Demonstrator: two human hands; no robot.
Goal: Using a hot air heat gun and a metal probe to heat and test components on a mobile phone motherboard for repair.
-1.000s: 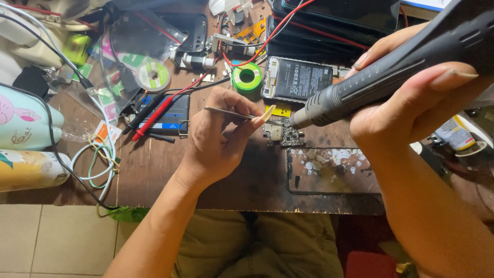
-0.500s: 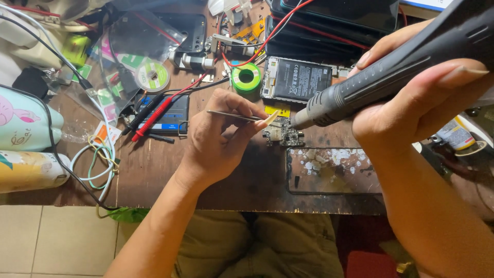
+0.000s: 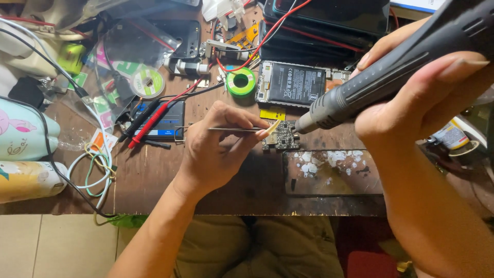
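I see a black-labelled battery (image 3: 297, 84) in the opened phone at top centre. A small yellow label (image 3: 272, 114) lies just below it. Left, clear packets (image 3: 105, 105) with green and orange labels overlap beside a blue-striped black meter (image 3: 167, 121).

Matt grey plastic hot-air tool (image 3: 391, 77), metal tweezers (image 3: 234, 129), worn wooden table (image 3: 154, 180).
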